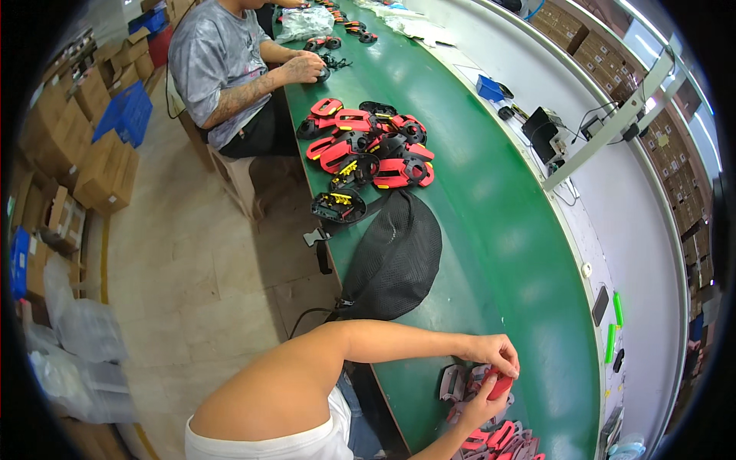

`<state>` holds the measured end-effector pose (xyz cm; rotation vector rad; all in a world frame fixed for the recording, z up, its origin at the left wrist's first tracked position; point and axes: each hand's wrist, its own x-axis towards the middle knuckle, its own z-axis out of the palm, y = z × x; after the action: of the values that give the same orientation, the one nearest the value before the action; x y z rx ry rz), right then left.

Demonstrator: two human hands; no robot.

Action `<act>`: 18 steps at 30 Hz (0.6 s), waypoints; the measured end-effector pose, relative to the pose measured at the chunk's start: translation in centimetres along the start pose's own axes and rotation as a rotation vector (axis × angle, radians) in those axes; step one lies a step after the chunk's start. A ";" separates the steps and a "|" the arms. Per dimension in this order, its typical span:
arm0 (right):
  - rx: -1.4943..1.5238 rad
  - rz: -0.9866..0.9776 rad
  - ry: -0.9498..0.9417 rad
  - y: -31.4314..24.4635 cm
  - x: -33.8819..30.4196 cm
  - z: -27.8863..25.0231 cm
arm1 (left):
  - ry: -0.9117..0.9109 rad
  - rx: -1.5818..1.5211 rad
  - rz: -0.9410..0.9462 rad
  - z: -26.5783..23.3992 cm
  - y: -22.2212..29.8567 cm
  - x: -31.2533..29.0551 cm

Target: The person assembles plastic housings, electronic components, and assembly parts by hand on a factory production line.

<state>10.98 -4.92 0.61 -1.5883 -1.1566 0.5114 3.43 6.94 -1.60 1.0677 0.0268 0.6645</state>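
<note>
Our left hand (491, 353) and right hand (477, 412) are both closed on a small red plastic piece (501, 386) (greyish plastic shells (453, 382) lie near).

No text readable in view. Stacked cartons (673, 157) at far right carry small marks, too tiny to make out. Floor carton (103, 172) at left shows a small pale label, also illegible.
</note>
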 end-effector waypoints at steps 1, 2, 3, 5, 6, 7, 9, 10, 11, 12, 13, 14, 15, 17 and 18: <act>0.005 -0.029 0.045 -0.5 0.1 0.2 | 0.049 -0.007 0.053 -0.3 0.1 0.1; 0.004 -0.033 0.038 -0.6 0.2 0.1 | 0.054 -0.006 0.060 -0.5 0.2 0.3; -0.040 -0.068 -0.004 -0.5 0.3 -0.3 | 0.099 0.015 0.042 -0.6 0.2 0.3; -0.049 -0.078 -0.074 -0.9 0.7 -0.8 | 0.144 0.033 0.023 -0.8 0.4 0.3; -0.050 -0.078 -0.076 -1.1 0.8 -0.7 | 0.166 0.028 0.006 -1.0 0.5 0.2; -0.025 -0.046 -0.093 -1.9 1.0 -0.5 | 0.182 0.022 -0.010 -1.0 0.7 0.4; -0.003 -0.014 -0.107 -2.4 1.6 -0.1 | 0.186 -0.009 -0.026 -1.2 1.0 0.4; 0.006 -0.020 -0.120 -2.2 2.0 -0.2 | 0.192 -0.041 -0.048 -1.0 1.1 0.3; 0.015 -0.026 -0.134 -2.1 2.3 -0.2 | 0.187 -0.049 -0.050 -1.0 1.4 0.2; 0.008 -0.021 -0.129 -1.9 2.6 0.1 | 0.192 -0.100 -0.073 -1.1 1.7 0.3; 0.083 -0.008 -0.116 -2.2 3.0 0.8 | 0.201 -0.146 -0.091 -1.3 1.9 0.3; 0.158 0.005 -0.103 -2.5 3.4 1.4 | 0.199 -0.149 -0.091 -1.5 1.5 0.4; 0.181 0.048 -0.112 -2.6 3.6 1.6 | 0.235 -0.221 -0.069 -1.7 1.2 0.6; 0.170 0.021 -0.098 -2.3 4.0 2.4 | 0.290 -0.295 -0.033 -1.7 1.3 0.6; 0.163 -0.011 -0.087 -2.0 4.0 2.6 | 0.287 -0.298 -0.038 -1.6 1.2 0.5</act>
<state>9.82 -0.19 2.44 -1.4303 -1.1580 0.6567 2.66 8.85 -1.28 0.6783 0.1903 0.7568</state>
